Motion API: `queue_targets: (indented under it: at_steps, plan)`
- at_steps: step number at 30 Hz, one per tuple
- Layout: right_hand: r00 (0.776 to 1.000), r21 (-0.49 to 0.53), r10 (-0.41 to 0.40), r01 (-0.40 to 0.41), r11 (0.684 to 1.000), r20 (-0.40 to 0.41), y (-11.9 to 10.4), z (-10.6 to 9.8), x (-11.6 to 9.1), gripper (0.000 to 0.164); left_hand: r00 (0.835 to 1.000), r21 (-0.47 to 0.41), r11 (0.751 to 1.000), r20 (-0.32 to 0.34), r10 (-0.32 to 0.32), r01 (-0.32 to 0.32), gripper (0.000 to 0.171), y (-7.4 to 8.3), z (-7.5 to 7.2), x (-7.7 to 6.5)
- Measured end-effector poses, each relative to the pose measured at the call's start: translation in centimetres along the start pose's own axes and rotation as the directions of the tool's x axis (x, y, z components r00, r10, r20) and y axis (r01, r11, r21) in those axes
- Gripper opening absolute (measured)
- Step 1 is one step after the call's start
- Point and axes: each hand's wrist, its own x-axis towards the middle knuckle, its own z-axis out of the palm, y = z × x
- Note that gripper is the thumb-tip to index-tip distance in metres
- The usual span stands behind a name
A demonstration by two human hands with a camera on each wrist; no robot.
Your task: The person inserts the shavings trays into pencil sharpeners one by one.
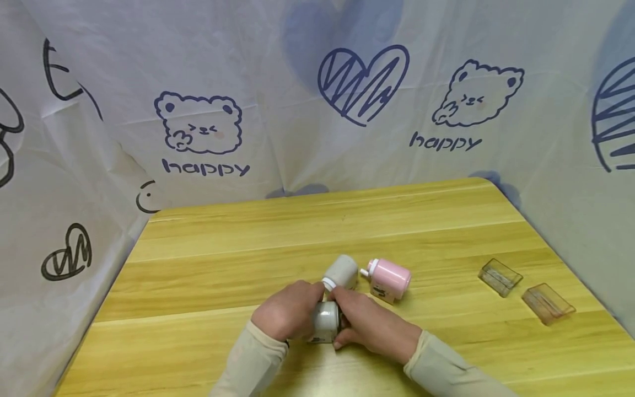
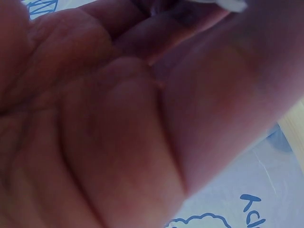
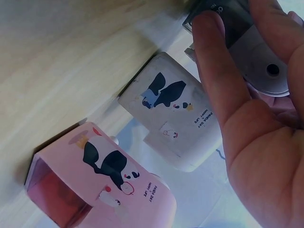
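Note:
Near the table's front, my left hand [image 1: 288,310] and right hand [image 1: 374,326] hold a grey pencil sharpener [image 1: 326,318] between them. The left grips its left side; my right thumb and fingers pinch its right side. In the right wrist view, a finger lies on the dark see-through drawer [image 3: 235,21] of this sharpener, beside a face with a round hole. A second grey sharpener [image 1: 342,270] with a panda print lies just beyond the hands. Right of it lies a pink sharpener [image 1: 391,278], its drawer slot hollow. My left palm [image 2: 109,128] fills most of the left wrist view.
Two small see-through drawers [image 1: 500,277] lie apart on the right of the wooden table [image 1: 223,242]. A white cloth [image 1: 278,110] with printed bears and hearts hangs behind and at the sides.

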Motion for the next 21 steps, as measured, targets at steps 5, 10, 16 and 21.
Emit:
queue_targets:
  at_steps: [5, 10, 16, 21]
  plan:
    - [1.000, 0.000, -0.014, 0.014, 1.000, -0.002, 0.03, -0.04, -0.03, 0.060, 1.000, 0.000, 1.000, -0.004, 0.008, -0.008, 0.050, 0.01, -0.11, -0.09]
    - [1.000, 0.000, -0.020, 0.020, 1.000, -0.007, 0.07, 0.01, -0.04, 0.060, 1.000, 0.001, 1.000, 0.003, 0.000, 0.000, 0.050, 0.04, -0.10, -0.04]
    - [1.000, -0.004, -0.013, 0.013, 1.000, -0.004, 0.08, 0.12, -0.06, 0.061, 1.000, 0.000, 1.000, -0.006, -0.005, 0.005, 0.050, 0.01, -0.01, -0.04]
    - [1.000, -0.025, -0.006, 0.006, 1.000, 0.006, 0.08, 0.22, -0.10, 0.061, 1.000, -0.005, 1.000, -0.014, 0.001, -0.001, 0.050, 0.03, 0.00, -0.14]
